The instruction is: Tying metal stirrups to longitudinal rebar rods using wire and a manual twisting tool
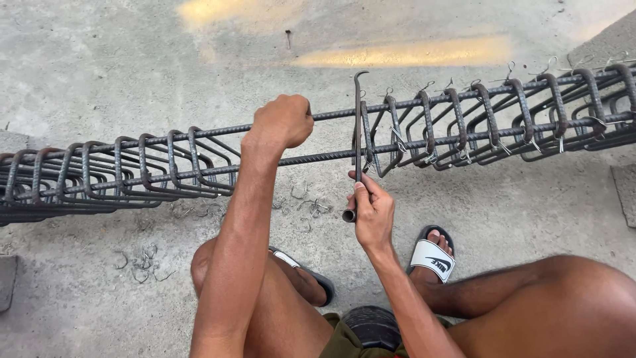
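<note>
Bare concrete floor (99, 53) under you, rebar cage (464, 126) lying across. Your left hand (281, 122) is fisted round the top bar, right hand (371, 209) closed on the tie hook (358, 132). Slip, and those wire ends could jab your sandalled toes.

Two hands (281, 122), one hook tool (358, 142), two sandals (432, 255).

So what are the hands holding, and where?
The left hand grips the top bar of the rebar cage. The right hand holds a hooked metal tool near its lower end.
</note>
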